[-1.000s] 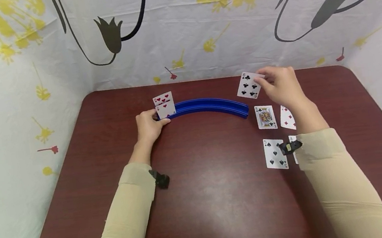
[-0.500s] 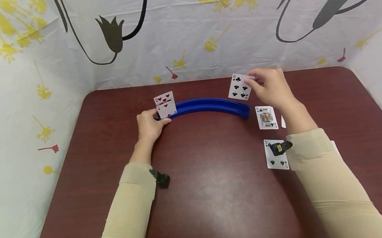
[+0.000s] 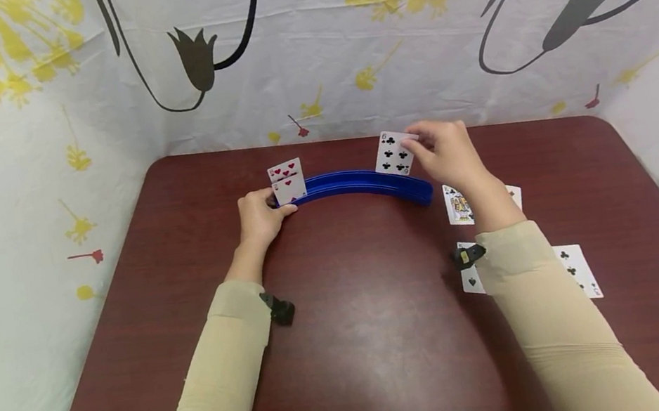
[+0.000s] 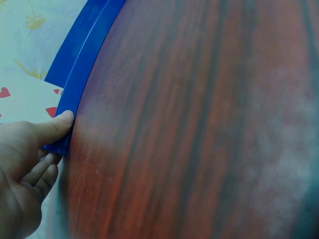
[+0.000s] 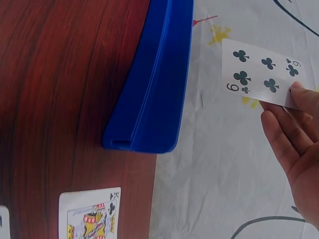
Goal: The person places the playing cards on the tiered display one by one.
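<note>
A curved blue card holder [image 3: 341, 181] lies along the back of the table. My left hand [image 3: 259, 219] grips its left end, the thumb [image 4: 59, 125] on the front face and fingers curled behind. Two heart cards [image 3: 288, 182] stand in the holder beside that hand, one overlapping the other. My right hand [image 3: 446, 154] pinches the six of clubs [image 3: 393, 153] by its upper right corner. The six [image 5: 259, 69] is face toward me, raised behind the right part of the holder. In the right wrist view it is apart from the blue holder [image 5: 149, 99].
Right of the holder, the king of clubs [image 3: 457, 206] and several other cards lie face up on the dark red table [image 3: 352, 316]. Among them are a spade card [image 3: 471, 280] and a club card [image 3: 577, 271]. My right arm partly covers them. A patterned cloth [image 3: 292, 40] hangs behind the table.
My right hand has moved left with the six of clubs, from beyond the holder's right end to behind its right part. My left hand has stayed on the holder.
</note>
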### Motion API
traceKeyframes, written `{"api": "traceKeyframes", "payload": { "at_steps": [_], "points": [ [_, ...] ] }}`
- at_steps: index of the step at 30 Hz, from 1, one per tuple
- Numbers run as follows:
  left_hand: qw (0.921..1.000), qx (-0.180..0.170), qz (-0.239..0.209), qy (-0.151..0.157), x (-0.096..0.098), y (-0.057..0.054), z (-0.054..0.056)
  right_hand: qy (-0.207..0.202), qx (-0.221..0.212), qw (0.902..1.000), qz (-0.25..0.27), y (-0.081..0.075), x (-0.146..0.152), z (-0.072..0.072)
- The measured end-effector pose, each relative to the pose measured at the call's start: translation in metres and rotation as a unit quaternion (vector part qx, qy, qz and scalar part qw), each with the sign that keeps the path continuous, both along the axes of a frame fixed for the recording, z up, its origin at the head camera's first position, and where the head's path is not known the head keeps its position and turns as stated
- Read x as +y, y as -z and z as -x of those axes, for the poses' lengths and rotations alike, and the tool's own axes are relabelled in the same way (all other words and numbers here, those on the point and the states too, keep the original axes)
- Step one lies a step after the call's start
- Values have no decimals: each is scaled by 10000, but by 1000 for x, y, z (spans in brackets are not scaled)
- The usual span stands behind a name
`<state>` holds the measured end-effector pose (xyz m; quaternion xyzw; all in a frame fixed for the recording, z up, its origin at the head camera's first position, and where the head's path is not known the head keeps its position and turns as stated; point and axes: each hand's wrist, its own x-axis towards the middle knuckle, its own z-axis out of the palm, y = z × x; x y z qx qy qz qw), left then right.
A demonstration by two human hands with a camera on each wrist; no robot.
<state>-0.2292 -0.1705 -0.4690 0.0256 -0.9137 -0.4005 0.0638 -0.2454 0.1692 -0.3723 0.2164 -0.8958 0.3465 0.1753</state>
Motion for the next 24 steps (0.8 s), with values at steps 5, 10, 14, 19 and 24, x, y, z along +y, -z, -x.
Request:
{"api": "traceKeyframes", "payload": {
  "at_steps": [5,10,14,19,24],
  "points": [
    [10000,34,7,11,0,-1,-1,-25,53,10000,-4,1,-6,1],
    [10000,55,20,5,-1,-1,0,-46,145,9999,-32,3,-12,2],
    [10000,68,15,2,0,0,0,-63,97,9999,-111,6,-17,3],
    [10000,55,56,9,0,0,0,-67,126,9997,-196,8,-21,4],
    [10000,15,62,-7,1,0,0,-9,174,9996,-240,10,-24,7]
  ]
}}
